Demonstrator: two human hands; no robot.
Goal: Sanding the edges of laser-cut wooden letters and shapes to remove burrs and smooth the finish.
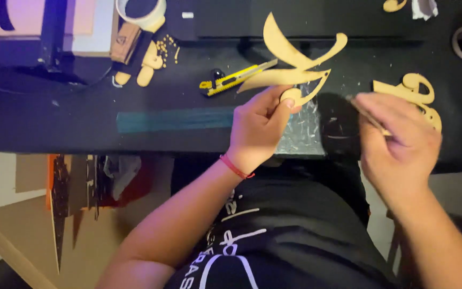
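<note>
Stretching across the whole view, the black table (81, 118) carries everything at hand; beneath its near edge show the person's dark printed shirt and, lower left, brown boards on the floor. On the table, a strip of teal tape (175, 119) lies flat left of the hands; a roll of pale tape (140, 12) sits at the far edge; a yellow utility knife (235, 78) lies just beyond the left hand, its long axis running left to right and tilted slightly up to the right.

At centre stands the flat wooden cutout (295, 67), a curly letter shape whose arms fan up and to the right; its lower lobe is pinched between thumb and fingers of the left hand (256, 131), which is closed on it, so the piece reaches away from the fingers toward the far edge. The right hand (399, 136), blurred, is curled shut around a thin stick-like tool (367, 115) whose tip points left toward the cutout but stands apart from it; the left hand is the nearer one. A second wooden cutout (415, 92) lies just behind the right hand; a foil-like shiny patch (303, 131) lies under the held piece.
</note>
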